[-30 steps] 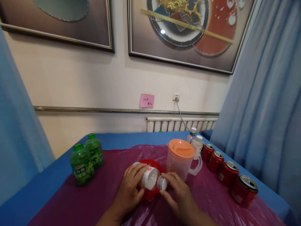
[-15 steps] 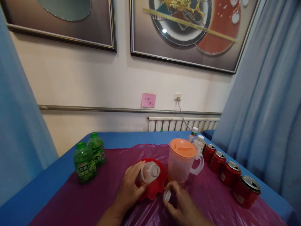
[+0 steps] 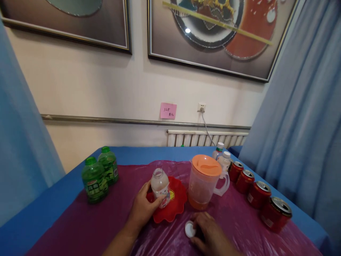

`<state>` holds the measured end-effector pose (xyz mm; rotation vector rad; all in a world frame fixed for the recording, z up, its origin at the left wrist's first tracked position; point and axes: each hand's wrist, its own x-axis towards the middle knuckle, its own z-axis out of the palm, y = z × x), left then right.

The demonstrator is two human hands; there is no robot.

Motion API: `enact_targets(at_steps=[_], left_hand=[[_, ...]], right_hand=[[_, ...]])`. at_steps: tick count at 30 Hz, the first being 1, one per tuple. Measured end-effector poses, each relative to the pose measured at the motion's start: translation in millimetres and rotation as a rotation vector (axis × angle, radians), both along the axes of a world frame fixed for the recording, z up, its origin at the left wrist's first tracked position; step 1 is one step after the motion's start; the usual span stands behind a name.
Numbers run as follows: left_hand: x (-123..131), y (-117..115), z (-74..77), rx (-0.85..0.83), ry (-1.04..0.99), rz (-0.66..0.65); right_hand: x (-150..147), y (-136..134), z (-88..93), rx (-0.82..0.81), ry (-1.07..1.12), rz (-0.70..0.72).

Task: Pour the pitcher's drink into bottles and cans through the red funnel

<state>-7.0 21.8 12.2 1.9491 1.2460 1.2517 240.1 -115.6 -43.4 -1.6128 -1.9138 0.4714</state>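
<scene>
My left hand (image 3: 145, 205) is wrapped around an uncapped clear plastic bottle (image 3: 160, 185) with a printed label, which stands nearly upright. Under or just behind the bottle is a red plate with a wavy rim (image 3: 181, 205). My right hand (image 3: 206, 227) is low at the front, its fingers at the edge of a white bottle cap (image 3: 189, 229); the cap's far side faces left. Just beyond that hand stands a translucent pitcher (image 3: 201, 190) with an orange lid and a little orange liquid at the bottom.
Two green bottles (image 3: 94, 183) stand at the left. Several red cans (image 3: 275, 213) line the right side, with two white-capped bottles (image 3: 224, 163) behind the pitcher. A purple plastic sheet (image 3: 128, 177) covers much of the blue table (image 3: 138, 153).
The bottle in my left hand has gone from tilted toward the right to nearly upright. The cap in my right hand has turned flatter and moved slightly lower.
</scene>
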Motion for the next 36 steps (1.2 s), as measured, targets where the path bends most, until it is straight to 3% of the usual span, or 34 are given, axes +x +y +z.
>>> enact_targets(at_steps=[3, 7, 10, 16, 28, 32, 36], left_hand=[[0.8, 0.9, -1.7, -0.010, -0.012, 0.007], [1.1, 1.8, -5.5, -0.014, -0.006, 0.013], [1.9, 1.1, -6.1, -0.011, 0.009, -0.008], [3.9, -3.3, -3.0, -0.006, 0.022, -0.031], [3.2, -2.7, -11.7, -0.026, 0.009, -0.106], [3.7, -7.1, -9.4, -0.050, -0.025, -0.099], [4.8, -8.8, -8.1, -0.064, -0.055, -0.099]], right_hand=[[20.6, -5.8, -5.4, 0.194, 0.147, -0.079], [55.3, -2.1, 0.2, 0.557, 0.329, -0.533], [76.0, 14.3, 19.3, 0.584, 0.469, -0.684], [88.4, 47.3, 52.3, 0.374, 0.687, -0.446], [79.2, 73.5, 56.3, 0.344, 1.002, -0.457], [82.0, 79.4, 75.4, 0.340, 0.984, -0.435], [90.4, 82.9, 105.6, 0.321, 0.904, -0.352]])
